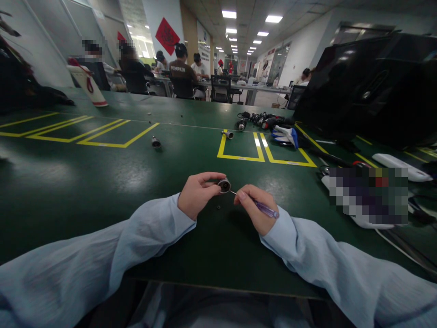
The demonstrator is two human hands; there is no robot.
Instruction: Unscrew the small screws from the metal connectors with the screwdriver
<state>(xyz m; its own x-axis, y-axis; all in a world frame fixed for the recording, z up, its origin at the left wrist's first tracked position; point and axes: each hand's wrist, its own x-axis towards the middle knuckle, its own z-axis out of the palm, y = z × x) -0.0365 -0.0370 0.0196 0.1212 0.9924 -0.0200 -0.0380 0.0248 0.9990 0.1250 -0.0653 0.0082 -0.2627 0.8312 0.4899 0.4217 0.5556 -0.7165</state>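
At the near edge of a green table (102, 182), head view: the left hand (195, 195) is closed on a small round metal fitting (224, 185), pinched between thumb and fingertips just above the tabletop. The right hand (255, 210) grips a purple-handled screwdriver (265, 209), whose thin shaft meets the fitting's side. A tiny dark piece (218, 207) lies on the table just below the fitting. Farther off lie two similar fittings (156, 142) (228, 134), well apart, and white-and-blue gloves (285, 135) inside yellow tape outlines (241, 157). In the background, a seated person's brown shirt (182, 72) reads "PUMPKIN". The red diamond hanging (167, 35) bears marks too small to read.
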